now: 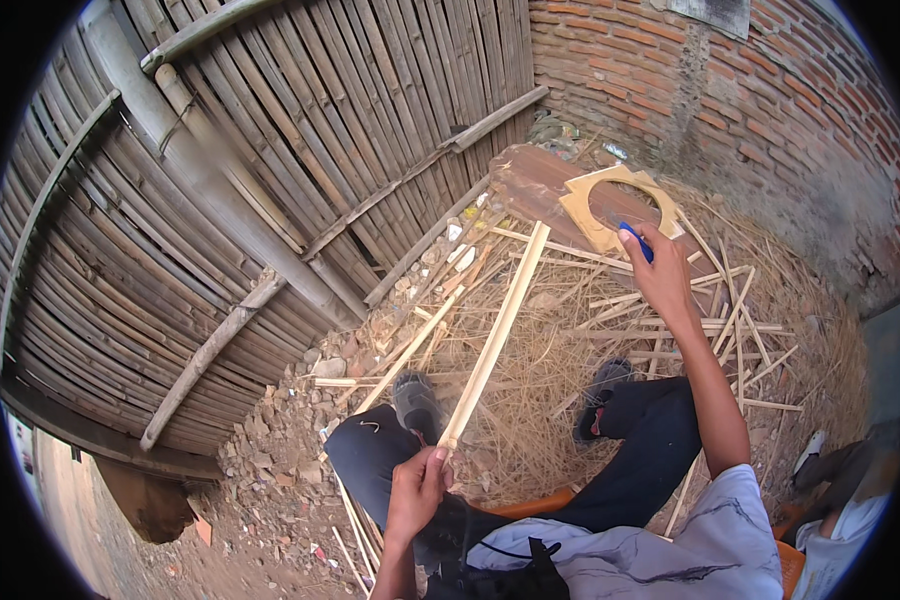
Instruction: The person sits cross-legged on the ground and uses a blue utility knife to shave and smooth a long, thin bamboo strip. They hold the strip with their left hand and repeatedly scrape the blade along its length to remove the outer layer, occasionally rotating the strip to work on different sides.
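Observation:
My left hand (420,487) is closed on the near end of a long pale bamboo strip (496,342), just above my left knee. The strip slants up and away, its far end reaching toward a brown board (528,182). Out to the right, my right hand (662,272) grips a small blue-handled tool (634,243); the kind of tool and its working end cannot be made out. Beyond the blue handle lies a tan flat piece with a big round hole (582,208), resting on the board. The right hand is apart from the bamboo strip.
Thin bamboo strips (735,330) lie scattered over straw-like shavings (515,400). Stones (330,370) edge a bamboo slat wall (270,150) on the left; a brick wall (760,110) closes the far right. Another person's leg (840,480) shows at lower right.

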A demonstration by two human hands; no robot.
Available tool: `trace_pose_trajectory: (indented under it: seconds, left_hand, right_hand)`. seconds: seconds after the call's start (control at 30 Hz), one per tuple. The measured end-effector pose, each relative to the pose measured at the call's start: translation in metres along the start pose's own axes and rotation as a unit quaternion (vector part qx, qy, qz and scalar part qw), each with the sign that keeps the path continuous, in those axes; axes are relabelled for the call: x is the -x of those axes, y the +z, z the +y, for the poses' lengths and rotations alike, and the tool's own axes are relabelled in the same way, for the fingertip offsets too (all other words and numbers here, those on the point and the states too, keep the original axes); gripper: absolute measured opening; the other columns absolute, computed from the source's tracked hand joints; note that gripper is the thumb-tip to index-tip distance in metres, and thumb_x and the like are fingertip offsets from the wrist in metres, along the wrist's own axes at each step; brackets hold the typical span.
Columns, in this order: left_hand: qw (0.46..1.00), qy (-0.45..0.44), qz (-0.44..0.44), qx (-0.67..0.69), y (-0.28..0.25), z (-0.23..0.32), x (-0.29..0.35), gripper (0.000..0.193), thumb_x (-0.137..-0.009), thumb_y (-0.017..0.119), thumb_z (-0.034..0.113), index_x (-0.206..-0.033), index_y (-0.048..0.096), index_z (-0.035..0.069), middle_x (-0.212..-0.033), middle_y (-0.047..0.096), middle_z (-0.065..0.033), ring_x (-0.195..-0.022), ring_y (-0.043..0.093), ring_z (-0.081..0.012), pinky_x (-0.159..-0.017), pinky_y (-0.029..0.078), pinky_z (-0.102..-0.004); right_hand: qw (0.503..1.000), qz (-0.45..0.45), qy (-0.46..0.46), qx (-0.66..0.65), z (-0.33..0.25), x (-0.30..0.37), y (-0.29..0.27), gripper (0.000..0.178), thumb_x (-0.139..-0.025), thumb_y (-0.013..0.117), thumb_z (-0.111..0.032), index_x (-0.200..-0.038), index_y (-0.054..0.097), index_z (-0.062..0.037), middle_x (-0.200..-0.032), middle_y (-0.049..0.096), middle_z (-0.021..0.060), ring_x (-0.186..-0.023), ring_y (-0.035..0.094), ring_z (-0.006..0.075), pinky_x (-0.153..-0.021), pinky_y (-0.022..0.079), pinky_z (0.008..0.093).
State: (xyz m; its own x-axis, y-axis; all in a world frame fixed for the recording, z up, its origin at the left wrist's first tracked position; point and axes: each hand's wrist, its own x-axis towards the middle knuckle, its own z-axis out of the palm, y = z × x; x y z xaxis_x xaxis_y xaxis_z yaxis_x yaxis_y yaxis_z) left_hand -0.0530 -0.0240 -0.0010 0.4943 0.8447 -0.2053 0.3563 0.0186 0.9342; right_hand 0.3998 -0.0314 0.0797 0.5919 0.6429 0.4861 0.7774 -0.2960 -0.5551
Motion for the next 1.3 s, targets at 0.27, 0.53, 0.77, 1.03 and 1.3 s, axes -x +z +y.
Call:
trace_pose_trajectory:
  seconds: [0.27, 0.53, 0.77, 1.03, 1.3]
  left_hand:
    - [0.993, -0.005, -0.035, 0.109, 0.017, 0.022, -0.019, 0.042, -0.121, 0.046, 0.032, -0.12, 0.072, -0.001, -0.069, 0.051, 0.0042, -0.056, 0.043, -0.0035, -0.052, 0.038, -0.0227]
    - [0.995, 0.051, -0.041, 0.08, 0.034, 0.048, -0.027, 0.038, -0.119, 0.052, 0.027, -0.113, 0.075, -0.002, -0.071, 0.055, 0.0017, -0.067, 0.051, -0.0068, -0.063, 0.044, -0.028]
    - [0.994, 0.101, -0.018, 0.034, 0.04, 0.054, -0.027, 0.036, -0.118, 0.055, 0.027, -0.097, 0.068, 0.001, -0.073, 0.055, 0.0035, -0.065, 0.048, -0.004, -0.059, 0.04, -0.026]
    - [0.993, 0.064, 0.021, 0.095, 0.047, 0.056, -0.027, 0.035, -0.108, 0.074, 0.018, -0.139, 0.074, 0.001, -0.094, 0.078, -0.0054, -0.082, 0.061, -0.0049, -0.072, 0.053, -0.0274]
    - [0.991, 0.075, 0.023, 0.107, 0.048, 0.058, -0.029, 0.022, -0.107, 0.076, 0.01, -0.124, 0.076, -0.004, -0.095, 0.074, 0.0027, -0.085, 0.059, -0.0028, -0.074, 0.047, -0.0208]
  right_hand:
    - [0.975, -0.128, -0.082, -0.16, -0.059, 0.103, 0.012, 0.032, -0.109, 0.068, -0.033, -0.11, 0.071, -0.002, -0.081, 0.072, 0.0165, -0.066, 0.069, 0.0339, -0.065, 0.052, 0.0431]
    - [0.954, -0.106, -0.227, -0.167, -0.084, 0.156, 0.041, 0.031, -0.099, 0.081, -0.036, -0.107, 0.074, -0.0069, -0.092, 0.078, 0.0077, -0.072, 0.077, 0.0264, -0.058, 0.059, 0.0382]
    - [0.95, -0.111, -0.238, -0.167, -0.093, 0.161, 0.036, 0.03, -0.095, 0.086, -0.032, -0.104, 0.076, -0.0049, -0.09, 0.079, 0.0095, -0.07, 0.077, 0.0282, -0.059, 0.058, 0.0376]
    - [0.949, -0.11, -0.239, -0.171, -0.096, 0.165, 0.036, 0.031, -0.096, 0.084, -0.035, -0.108, 0.075, -0.0081, -0.091, 0.078, 0.0068, -0.07, 0.077, 0.0258, -0.057, 0.058, 0.038]
    - [0.942, -0.124, -0.242, -0.195, -0.098, 0.166, 0.03, 0.03, -0.096, 0.084, -0.032, -0.106, 0.075, -0.0056, -0.091, 0.078, 0.0087, -0.07, 0.077, 0.0272, -0.057, 0.058, 0.0384]
